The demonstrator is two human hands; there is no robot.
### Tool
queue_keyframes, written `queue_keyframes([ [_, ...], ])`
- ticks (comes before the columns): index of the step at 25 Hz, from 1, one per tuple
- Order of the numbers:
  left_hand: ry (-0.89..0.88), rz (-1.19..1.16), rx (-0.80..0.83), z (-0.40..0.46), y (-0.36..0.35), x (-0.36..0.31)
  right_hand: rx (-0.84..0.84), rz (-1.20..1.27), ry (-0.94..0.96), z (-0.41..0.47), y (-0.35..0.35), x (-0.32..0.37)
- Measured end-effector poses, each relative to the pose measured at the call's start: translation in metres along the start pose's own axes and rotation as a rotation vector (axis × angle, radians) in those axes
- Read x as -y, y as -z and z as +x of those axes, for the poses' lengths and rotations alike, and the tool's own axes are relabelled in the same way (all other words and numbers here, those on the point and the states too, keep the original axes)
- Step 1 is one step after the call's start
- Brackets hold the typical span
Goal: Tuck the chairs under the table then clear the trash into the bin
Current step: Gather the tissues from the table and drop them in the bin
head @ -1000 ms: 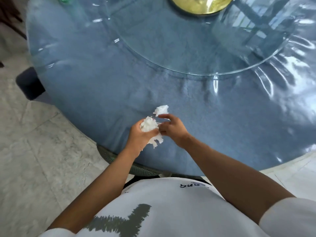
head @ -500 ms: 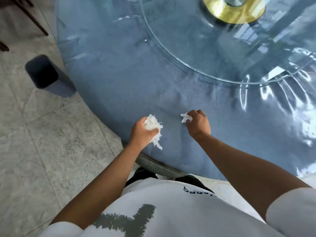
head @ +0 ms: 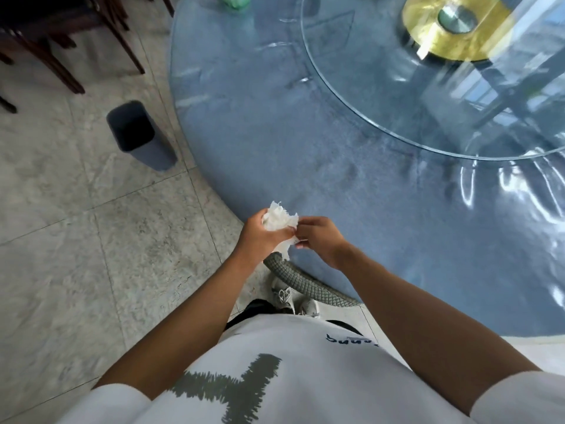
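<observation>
Crumpled white tissue paper (head: pixel 279 220) is bunched in my left hand (head: pixel 260 237) at the near edge of the round blue table (head: pixel 351 185). My right hand (head: pixel 321 240) meets the left one and pinches the same wad from the right side. A dark open bin (head: pixel 137 133) stands on the tiled floor left of the table. A grey woven chair back (head: pixel 305 286) curves out from under the table edge just below my hands.
A glass turntable (head: pixel 397 111) with a gold hub (head: pixel 452 29) covers the table's middle. A green object (head: pixel 234 1) lies at the far table edge. Dark wooden chair legs (head: pixel 55 50) stand at the top left. My shoes (head: pixel 290 298) are beside the woven chair.
My right hand picked a small tissue scrap off the table and brought it back to the wad in my left hand. My view swung left, so the bin is fully visible.
</observation>
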State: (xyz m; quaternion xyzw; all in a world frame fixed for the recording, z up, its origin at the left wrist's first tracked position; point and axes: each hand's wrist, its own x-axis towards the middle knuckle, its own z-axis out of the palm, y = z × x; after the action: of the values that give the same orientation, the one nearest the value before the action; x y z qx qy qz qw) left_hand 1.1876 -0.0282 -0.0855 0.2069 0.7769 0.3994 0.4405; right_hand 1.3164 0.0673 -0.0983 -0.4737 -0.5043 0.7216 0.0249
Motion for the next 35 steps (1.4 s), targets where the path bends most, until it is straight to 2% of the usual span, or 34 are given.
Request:
queue_keyframes([
  [4, 0.039, -0.019, -0.102, -0.023, 0.012, 0.016, 0.085, -0.143, 0.012, -0.005, -0.015, -0.001],
  [7, 0.099, 0.025, -0.225, -0.031, 0.034, 0.029, -0.032, -0.355, 0.130, -0.003, -0.036, -0.009],
  [12, 0.201, 0.145, -0.321, -0.031, 0.095, 0.061, -0.171, -0.891, 0.430, 0.010, -0.083, -0.016],
  [16, 0.255, 0.131, -0.366, -0.015, 0.174, 0.096, -0.086, -1.121, 0.341, 0.043, -0.157, -0.011],
  [18, 0.255, 0.109, -0.362, -0.010, 0.191, 0.101, -0.053, -1.154, 0.312, 0.052, -0.170, -0.009],
  [22, 0.332, -0.034, -0.386, 0.021, 0.306, 0.141, 0.092, -1.109, 0.337, 0.100, -0.305, 0.021],
  [25, 0.335, -0.056, -0.374, 0.041, 0.365, 0.155, 0.124, -1.076, 0.376, 0.123, -0.381, 0.043],
  [29, 0.320, -0.039, -0.356, 0.084, 0.427, 0.158, 0.116, -1.083, 0.372, 0.161, -0.438, 0.072],
  [35, 0.311, 0.083, -0.255, 0.189, 0.516, 0.130, 0.070, -1.113, 0.348, 0.268, -0.480, 0.127],
])
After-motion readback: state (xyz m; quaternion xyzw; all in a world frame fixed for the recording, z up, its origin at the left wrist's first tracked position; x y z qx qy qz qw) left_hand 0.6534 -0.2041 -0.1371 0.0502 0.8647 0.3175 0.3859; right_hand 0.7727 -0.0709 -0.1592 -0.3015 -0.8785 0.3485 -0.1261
